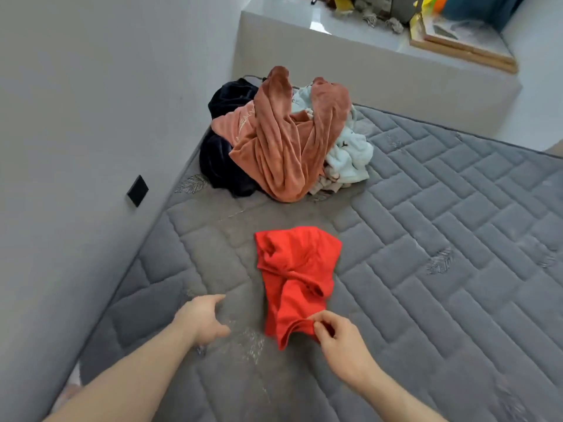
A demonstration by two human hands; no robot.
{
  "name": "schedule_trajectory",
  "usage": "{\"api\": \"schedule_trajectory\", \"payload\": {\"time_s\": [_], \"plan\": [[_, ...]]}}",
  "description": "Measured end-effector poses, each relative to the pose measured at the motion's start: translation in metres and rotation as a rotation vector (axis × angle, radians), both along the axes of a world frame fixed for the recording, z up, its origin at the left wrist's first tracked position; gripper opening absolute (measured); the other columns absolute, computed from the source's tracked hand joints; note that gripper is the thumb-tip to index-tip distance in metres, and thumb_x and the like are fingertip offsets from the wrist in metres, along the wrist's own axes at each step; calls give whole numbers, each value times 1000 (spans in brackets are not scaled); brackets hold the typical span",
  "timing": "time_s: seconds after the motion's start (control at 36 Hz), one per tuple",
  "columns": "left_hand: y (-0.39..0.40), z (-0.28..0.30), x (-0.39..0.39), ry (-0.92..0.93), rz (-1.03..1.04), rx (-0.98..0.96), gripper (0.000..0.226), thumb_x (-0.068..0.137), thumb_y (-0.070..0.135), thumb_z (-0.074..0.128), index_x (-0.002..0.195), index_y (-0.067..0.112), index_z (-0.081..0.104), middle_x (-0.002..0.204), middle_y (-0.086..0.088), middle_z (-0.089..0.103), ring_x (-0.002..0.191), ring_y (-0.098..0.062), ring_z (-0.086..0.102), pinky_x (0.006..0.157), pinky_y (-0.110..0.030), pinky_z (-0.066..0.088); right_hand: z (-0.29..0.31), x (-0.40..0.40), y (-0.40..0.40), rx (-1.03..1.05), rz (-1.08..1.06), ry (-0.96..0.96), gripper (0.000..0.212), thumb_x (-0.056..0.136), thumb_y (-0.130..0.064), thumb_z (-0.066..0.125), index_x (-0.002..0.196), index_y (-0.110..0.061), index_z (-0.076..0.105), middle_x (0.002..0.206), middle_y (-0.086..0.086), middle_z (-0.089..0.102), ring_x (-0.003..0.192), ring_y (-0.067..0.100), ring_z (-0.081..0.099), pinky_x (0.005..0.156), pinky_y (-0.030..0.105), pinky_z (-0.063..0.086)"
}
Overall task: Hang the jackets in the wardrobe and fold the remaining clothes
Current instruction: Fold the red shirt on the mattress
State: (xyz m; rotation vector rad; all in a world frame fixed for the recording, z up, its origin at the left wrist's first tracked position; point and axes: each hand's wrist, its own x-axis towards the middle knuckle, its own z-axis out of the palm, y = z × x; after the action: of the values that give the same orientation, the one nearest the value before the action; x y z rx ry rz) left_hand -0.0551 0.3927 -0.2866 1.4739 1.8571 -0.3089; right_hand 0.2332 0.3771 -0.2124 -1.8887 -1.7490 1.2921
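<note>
Two hands show at the bottom of the frame: one left hand [203, 319] and one right hand [341, 338]. One red garment [294, 278] lies at centre. The pile in the upper middle holds one rust-orange garment [283, 138], one dark navy garment [222, 153] and one pale blue garment [350, 153]. One mattress [441, 239] fills the lower right, and one black wall plate [137, 190] sits at left.

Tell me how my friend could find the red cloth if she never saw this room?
Start at the big grey quilted mattress beside the wall. Near its closer end, in front of the pile of clothes, lies the red cloth, all by itself, with the right hand pinching its near edge. It is the only bright red thing; the pile is rust-orange, dark navy and pale blue.
</note>
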Motion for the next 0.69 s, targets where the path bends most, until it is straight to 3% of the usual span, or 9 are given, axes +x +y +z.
{"api": "schedule_trajectory", "payload": {"time_s": [0.08,0.17,0.28,0.33,0.42,0.5,0.56,0.61,0.69], "plan": [[-63,43,33,-251,-25,41,97,70,51,80,155,35,36,155,10,45,140,-9,45,110,-18,33,45,13,-50,-49,-113,56,23,99,1,52,94,-11,71,80,-9,66,75,9,55,74,24,43],[-115,93,68,-464,6,76,93,66,52,82,149,33,45,148,17,50,134,-2,48,112,-16,32,105,17,-92,-72,-172,117,22,99,4,51,90,-5,69,70,-9,60,64,1,48,68,22,41],[-167,156,104,-563,76,174,34,79,45,76,111,32,73,111,20,71,103,0,64,98,-26,47,185,24,-134,-65,-240,151,20,100,4,51,92,-2,69,79,-1,67,66,-2,54,66,16,45],[-188,185,115,-579,154,254,3,87,32,74,89,33,75,94,21,74,91,-2,67,92,-32,51,217,29,-154,-31,-304,189,21,100,5,50,89,-2,68,81,4,70,70,2,60,70,18,51],[-217,227,129,-651,233,220,6,87,31,72,82,31,72,86,17,74,86,-9,69,88,-37,53,255,38,-180,0,-338,191,25,100,2,52,86,-9,69,73,2,67,68,13,57,69,34,54],[-248,266,140,-732,174,141,27,69,54,73,92,43,65,95,25,70,93,6,64,88,-22,50,286,48,-204,22,-317,180,24,100,-1,52,87,-12,70,71,1,64,69,15,54,76,49,52],[-263,286,148,-716,117,120,53,56,64,77,103,45,61,107,25,66,101,9,58,88,-15,46,304,53,-217,40,-338,202,25,100,0,51,86,-9,69,70,1,64,68,15,56,78,51,52],[-275,303,156,-690,90,110,78,50,69,79,117,38,57,119,21,61,109,4,57,98,-18,45,320,58,-229,53,-377,246,24,101,0,50,87,-7,68,73,4,67,71,18,59,78,51,54],[-284,323,169,-649,47,98,84,53,67,83,123,31,55,121,20,58,111,0,57,100,-20,45,342,66,-241,47,-424,359,23,103,-1,46,93,-2,67,80,8,70,77,22,64,78,42,59]]}}
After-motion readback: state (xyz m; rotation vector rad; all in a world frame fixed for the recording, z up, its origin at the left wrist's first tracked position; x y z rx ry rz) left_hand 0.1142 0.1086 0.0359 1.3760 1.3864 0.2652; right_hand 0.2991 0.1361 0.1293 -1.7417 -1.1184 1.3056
